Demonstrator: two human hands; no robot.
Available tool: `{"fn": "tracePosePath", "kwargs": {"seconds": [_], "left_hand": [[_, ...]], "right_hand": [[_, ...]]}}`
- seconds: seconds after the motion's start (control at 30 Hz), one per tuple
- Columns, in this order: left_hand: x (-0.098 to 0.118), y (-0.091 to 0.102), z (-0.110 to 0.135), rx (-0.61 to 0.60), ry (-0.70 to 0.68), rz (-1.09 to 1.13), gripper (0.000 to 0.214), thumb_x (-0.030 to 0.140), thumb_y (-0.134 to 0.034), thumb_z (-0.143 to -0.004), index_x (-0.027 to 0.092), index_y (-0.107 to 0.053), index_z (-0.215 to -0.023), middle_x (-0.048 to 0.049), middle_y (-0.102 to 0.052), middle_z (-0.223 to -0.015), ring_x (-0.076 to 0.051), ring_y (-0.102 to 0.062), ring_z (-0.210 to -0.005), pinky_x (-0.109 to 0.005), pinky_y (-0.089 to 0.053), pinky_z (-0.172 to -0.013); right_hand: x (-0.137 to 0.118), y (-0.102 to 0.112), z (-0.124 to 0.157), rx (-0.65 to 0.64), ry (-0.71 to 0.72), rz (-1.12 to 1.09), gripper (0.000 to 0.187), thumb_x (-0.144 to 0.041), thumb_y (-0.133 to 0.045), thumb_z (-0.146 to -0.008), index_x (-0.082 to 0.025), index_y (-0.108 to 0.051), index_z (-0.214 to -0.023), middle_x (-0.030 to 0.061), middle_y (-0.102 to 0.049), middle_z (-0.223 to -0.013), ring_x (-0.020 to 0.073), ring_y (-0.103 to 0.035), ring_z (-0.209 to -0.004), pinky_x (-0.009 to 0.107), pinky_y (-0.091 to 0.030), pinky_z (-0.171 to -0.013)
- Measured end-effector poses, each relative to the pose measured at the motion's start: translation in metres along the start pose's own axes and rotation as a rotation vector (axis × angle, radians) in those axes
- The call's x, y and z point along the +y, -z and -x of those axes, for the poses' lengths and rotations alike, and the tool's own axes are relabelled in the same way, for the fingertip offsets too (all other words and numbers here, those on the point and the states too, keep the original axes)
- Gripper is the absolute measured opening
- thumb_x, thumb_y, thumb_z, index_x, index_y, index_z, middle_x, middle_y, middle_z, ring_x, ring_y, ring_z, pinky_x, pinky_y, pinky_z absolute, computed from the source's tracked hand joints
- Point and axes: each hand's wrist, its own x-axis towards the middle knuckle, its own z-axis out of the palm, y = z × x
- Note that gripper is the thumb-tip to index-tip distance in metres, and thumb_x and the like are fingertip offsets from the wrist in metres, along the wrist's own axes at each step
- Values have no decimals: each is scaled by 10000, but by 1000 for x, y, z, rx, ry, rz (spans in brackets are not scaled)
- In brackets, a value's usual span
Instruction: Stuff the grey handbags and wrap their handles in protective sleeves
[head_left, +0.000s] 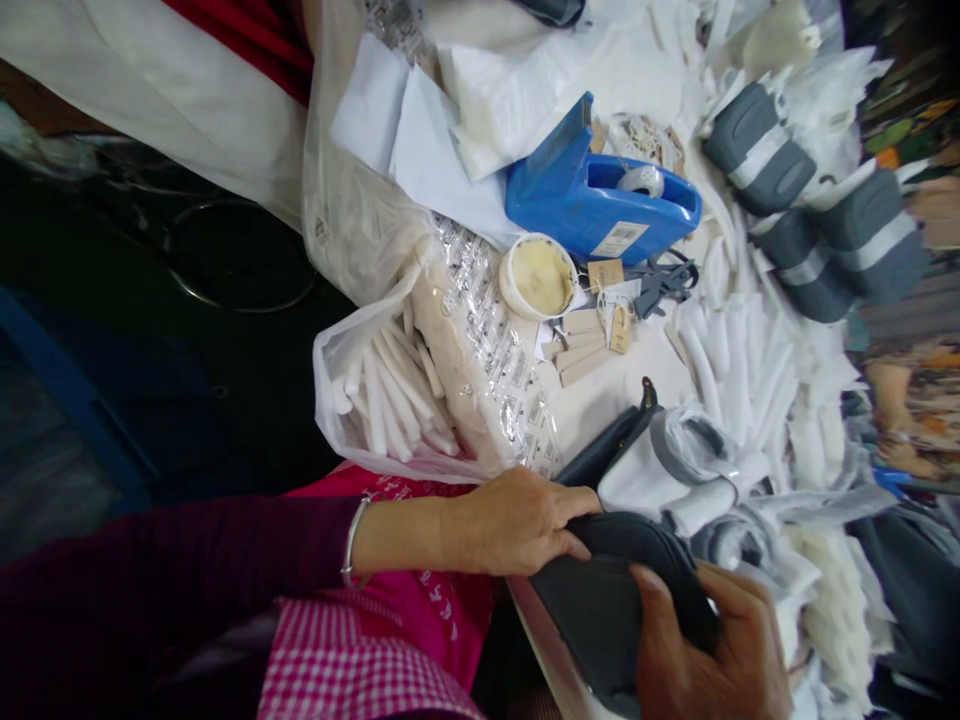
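Observation:
My left hand (521, 522), with a silver bangle at the wrist, pinches the upper left edge of a dark grey leather-like bag (581, 610). My right hand (712, 650) grips the bag's right side, its thumb on the near face and its fingers wrapped round the far edge. The bag tilts over the table's near edge, and its lower end runs behind my right hand. Just beyond it lie a dark zippered piece (611, 440) and a white-wrapped roll (675, 465).
A blue tape dispenser (600, 200) stands behind a tub of yellowish paste (540, 277) and tan tags (585, 345). White foam strips (394, 390) fill a plastic bag at left. Banded dark grey bags (757, 150) lie at far right, near white padded strips (739, 360).

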Motion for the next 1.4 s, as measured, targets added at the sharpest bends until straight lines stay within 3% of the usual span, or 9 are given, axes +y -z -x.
{"fn": "tracePosePath", "kwargs": {"seconds": [0.27,0.47,0.6,0.77,0.93,1.07,1.2,1.3,1.4], "left_hand": [[7,-3,-7,-66,193,-181,179,292,-499,-891,185,-505,-1035,-40,-678,-781,-217,-659,-760,-269,-439,-605],[11,-18,-10,109,323,-178,323,150,-505,-846,208,-374,-1136,-30,-649,-868,-215,-644,-813,-295,-458,-667],[19,-5,-21,171,240,-351,302,176,-504,-857,207,-408,-1142,-65,-576,-1057,-218,-569,-970,-335,-474,-796],[34,23,-77,236,-117,-646,351,93,-446,-849,201,-471,-1182,-72,-473,-1232,-220,-418,-1146,-370,-400,-979],[37,7,-128,129,-284,-853,251,152,-538,-811,182,-586,-1056,-97,-440,-1259,-249,-385,-1151,-386,-406,-949],[40,-16,-144,136,-181,-876,248,316,-457,-888,149,-640,-891,-107,-522,-1042,-238,-438,-1041,-379,-404,-925],[46,-32,-156,131,36,-941,505,566,-580,-749,96,-658,-917,-154,-530,-1046,-302,-439,-1037,-409,-406,-899],[51,-42,-159,146,144,-971,453,461,-647,-702,77,-651,-942,-178,-523,-1090,-324,-431,-1064,-404,-397,-895],[56,-51,-155,277,174,-955,416,349,-626,-708,62,-616,-1010,-186,-507,-1138,-321,-426,-1086,-391,-385,-911]], "right_hand": [[6,-8,-5,-82,-65,11,250,-376,-690,-744,-169,-554,-782,30,-566,-749,179,-546,-707,296,-427,-668],[20,-28,-11,-214,-209,-20,339,-495,-633,-769,-166,-565,-815,-1,-560,-718,156,-530,-658,268,-385,-640],[26,-35,-10,-213,-201,-109,313,-476,-621,-782,-171,-556,-793,-9,-560,-715,150,-525,-659,266,-392,-647],[27,-36,-10,-154,-182,-183,292,-460,-620,-783,-177,-551,-801,-9,-577,-740,151,-549,-694,268,-417,-668],[25,-36,-10,-126,-176,-204,307,-481,-614,-790,-185,-533,-797,-1,-575,-736,163,-549,-685,279,-405,-643],[28,-39,-8,-91,-163,-257,267,-426,-641,-775,-185,-540,-828,20,-599,-775,183,-567,-720,293,-410,-663],[32,-40,-8,12,-150,-379,123,-302,-571,-806,-188,-549,-846,35,-604,-809,192,-556,-775,317,-420,-728],[36,-42,-9,155,-255,-479,85,-169,-426,-814,-195,-499,-781,18,-541,-769,175,-503,-758,318,-414,-739],[41,-47,-11,301,-406,-493,186,-72,-356,-717,-195,-460,-810,16,-496,-782,169,-473,-762,322,-413,-753]]}}
